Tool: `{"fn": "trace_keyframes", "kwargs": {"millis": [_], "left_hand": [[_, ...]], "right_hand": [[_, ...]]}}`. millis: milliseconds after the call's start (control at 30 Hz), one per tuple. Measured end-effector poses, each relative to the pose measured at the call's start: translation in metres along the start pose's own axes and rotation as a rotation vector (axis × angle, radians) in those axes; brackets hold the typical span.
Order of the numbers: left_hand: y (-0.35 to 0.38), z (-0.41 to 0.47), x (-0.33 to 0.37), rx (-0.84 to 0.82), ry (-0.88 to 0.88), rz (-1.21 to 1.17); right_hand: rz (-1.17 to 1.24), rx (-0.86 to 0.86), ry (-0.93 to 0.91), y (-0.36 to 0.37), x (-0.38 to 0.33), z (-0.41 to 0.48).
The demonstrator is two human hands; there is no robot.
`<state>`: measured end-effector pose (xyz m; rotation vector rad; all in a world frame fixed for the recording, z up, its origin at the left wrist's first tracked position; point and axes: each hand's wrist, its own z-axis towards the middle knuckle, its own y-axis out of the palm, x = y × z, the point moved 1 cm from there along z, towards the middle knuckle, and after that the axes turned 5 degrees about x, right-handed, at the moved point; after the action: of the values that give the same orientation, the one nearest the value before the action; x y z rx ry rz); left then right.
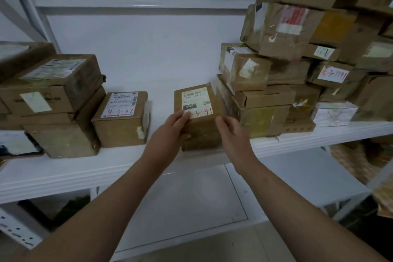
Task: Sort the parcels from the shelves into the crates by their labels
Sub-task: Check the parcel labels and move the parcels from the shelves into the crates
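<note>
A small brown parcel (200, 125) stands at the front edge of the white shelf (70, 172). Its white label carries red writing ending in "3-41". My left hand (173, 128) grips its left side, thumb on the front face and fingers over the label's lower corner. My right hand (228, 132) lies against its right side with the fingers curled around the edge. Another brown parcel (122, 119) marked "4-3-32" stands on the shelf a little to the left, apart from my hands.
A stack of brown boxes (53, 100) fills the shelf's left end. A taller, leaning pile of parcels (297, 66) crowds the right, touching the held parcel's right side. Bare shelf lies between the two labelled parcels. A lower shelf (276, 185) shows below.
</note>
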<state>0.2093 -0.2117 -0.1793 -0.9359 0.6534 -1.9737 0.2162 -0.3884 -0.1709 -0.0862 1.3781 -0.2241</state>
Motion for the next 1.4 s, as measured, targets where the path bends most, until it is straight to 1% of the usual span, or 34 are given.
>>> {"fn": "trace_keyframes", "kwargs": {"millis": [67,100,200,267,333,367,433,500,567,633,767,833,1167,1400], "left_hand": [[-0.002,-0.011,0.006,0.072,-0.029,-0.110],[-0.004,-0.014,0.009,0.103,-0.073,-0.198],[-0.008,-0.017,0.021,0.230,-0.255,-0.495],[-0.011,-0.014,0.023,0.320,-0.399,-0.692],[-0.015,-0.013,0.019,0.342,-0.524,-0.887],[-0.018,-0.013,0.018,0.330,-0.553,-0.929],[-0.024,-0.012,0.016,0.266,-0.542,-0.935],[-0.029,-0.013,0.017,0.200,-0.464,-0.936],[-0.031,-0.016,0.018,0.155,-0.441,-1.025],[-0.034,-0.019,0.018,0.121,-0.453,-1.110],[-0.038,-0.026,0.014,0.173,-0.417,-1.135],[-0.039,-0.029,0.013,0.191,-0.402,-1.142],[-0.046,-0.034,0.013,0.225,-0.386,-1.156],[-0.049,-0.037,0.015,0.247,-0.397,-1.156]], "right_hand": [[0.087,0.032,0.077,0.009,-0.001,0.001],[0.112,0.049,0.088,0.012,0.001,0.001],[0.130,0.064,0.081,0.018,0.003,-0.001],[0.197,0.062,0.068,0.018,0.003,0.001],[0.285,0.030,0.034,0.018,0.004,0.002],[0.315,0.006,0.009,0.018,0.004,0.002],[0.336,-0.063,-0.044,0.018,0.005,0.001],[0.363,-0.135,-0.086,0.020,0.003,-0.001],[0.410,-0.194,-0.125,0.023,0.001,-0.001],[0.426,-0.192,-0.157,0.025,-0.001,-0.002],[0.329,-0.136,-0.217,0.029,-0.005,-0.004],[0.301,-0.138,-0.248,0.029,-0.009,-0.004],[0.257,-0.148,-0.308,0.031,-0.022,-0.010],[0.289,-0.202,-0.298,0.030,-0.025,-0.013]]}}
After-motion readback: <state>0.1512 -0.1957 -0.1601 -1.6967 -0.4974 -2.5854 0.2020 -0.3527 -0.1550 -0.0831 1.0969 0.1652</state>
